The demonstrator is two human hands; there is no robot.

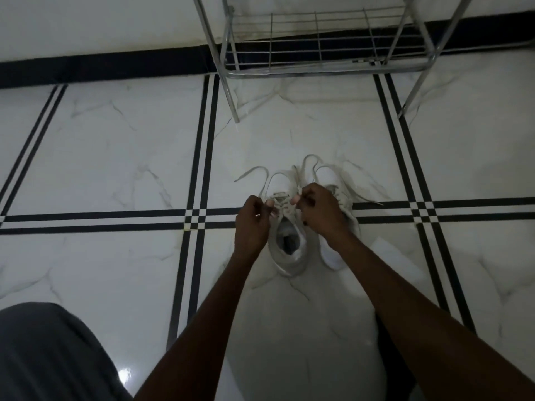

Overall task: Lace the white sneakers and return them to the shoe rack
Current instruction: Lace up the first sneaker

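I am pinching the lace (pixel 262 180) of the left white sneaker (pixel 288 241) with my left hand (pixel 253 224) and right hand (pixel 320 211), both sneakers sitting side by side on the marble floor (pixel 115 140) near the shoe rack (pixel 318 47).

Two white sneakers (pixel 289 244) side by side on the floor, one (pixel 337 256) partly under the right forearm; two hands, left hand (pixel 252 224) and right hand (pixel 318 209), each pinching a lace; several loose lace ends (pixel 249 172), exact number unclear; one metal shoe rack (pixel 318 70); one grey-clothed knee (pixel 49 351).
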